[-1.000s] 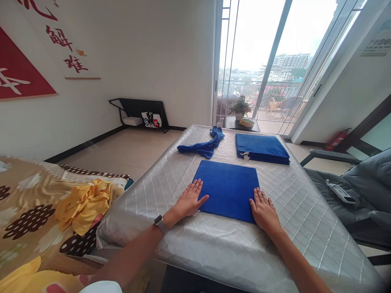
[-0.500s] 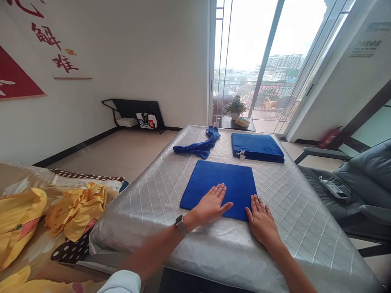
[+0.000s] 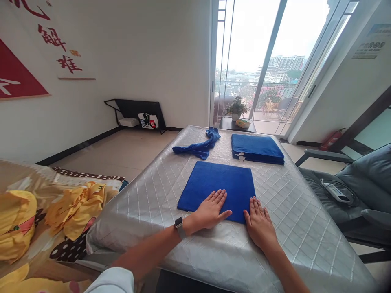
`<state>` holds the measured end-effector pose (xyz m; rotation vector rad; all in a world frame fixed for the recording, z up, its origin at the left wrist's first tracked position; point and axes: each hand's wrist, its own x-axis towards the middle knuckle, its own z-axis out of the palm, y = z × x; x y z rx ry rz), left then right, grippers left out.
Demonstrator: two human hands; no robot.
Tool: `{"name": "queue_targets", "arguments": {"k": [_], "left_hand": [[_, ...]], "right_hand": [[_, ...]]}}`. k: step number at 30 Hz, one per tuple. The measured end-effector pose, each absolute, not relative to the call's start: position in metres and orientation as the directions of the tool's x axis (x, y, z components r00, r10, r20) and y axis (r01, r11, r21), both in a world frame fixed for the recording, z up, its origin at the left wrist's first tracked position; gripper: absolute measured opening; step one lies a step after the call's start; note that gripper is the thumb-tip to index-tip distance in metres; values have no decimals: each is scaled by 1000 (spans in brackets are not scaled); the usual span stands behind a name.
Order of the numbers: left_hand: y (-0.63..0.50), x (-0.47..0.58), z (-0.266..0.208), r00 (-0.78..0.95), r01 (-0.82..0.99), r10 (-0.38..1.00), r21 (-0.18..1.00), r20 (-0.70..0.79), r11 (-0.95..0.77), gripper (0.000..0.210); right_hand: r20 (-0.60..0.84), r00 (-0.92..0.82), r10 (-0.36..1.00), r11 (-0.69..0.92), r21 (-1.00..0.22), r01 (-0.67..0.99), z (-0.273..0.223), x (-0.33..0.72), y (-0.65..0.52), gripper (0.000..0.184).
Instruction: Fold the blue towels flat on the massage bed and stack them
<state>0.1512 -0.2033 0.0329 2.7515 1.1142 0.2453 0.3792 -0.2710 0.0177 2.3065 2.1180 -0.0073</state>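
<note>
A flat, folded blue cloth [image 3: 224,181] lies on the silver quilted cover [image 3: 146,203] in front of me. My left hand [image 3: 210,209] rests palm down on its near part, fingers stretched out and thumb apart. Along the cloth's right edge lies my right hand [image 3: 260,221], also flat, with its fingertips at the near right corner. Neither hand grips anything. Farther back, a crumpled blue cloth [image 3: 198,147] sits at the left, and a neat stack of folded blue cloths [image 3: 258,148] with white tags sits at the right.
Yellow fabric pieces [image 3: 76,207] lie on a patterned spread at the left. A grey armchair [image 3: 363,183] holding a corded white device [image 3: 337,191] stands on the right. Beyond the far edge is a small table with a potted plant [image 3: 236,109], before glass doors.
The folded cloth has shifted very slightly left and toward me under my hands. Both hands stay flat, a little nearer to me.
</note>
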Motion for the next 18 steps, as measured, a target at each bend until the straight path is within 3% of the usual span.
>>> {"name": "queue_targets", "arguments": {"k": [6,18], "left_hand": [[-202,72,21,492,854,868,156,62,-496,76],[-212,66,23,432,880,900,196,51,-434,89]], "right_hand": [[2,94,996,-94,-46,994,15,381,-270,70],[-71,78,994,-74,51,996,29,389,-257,69]]}}
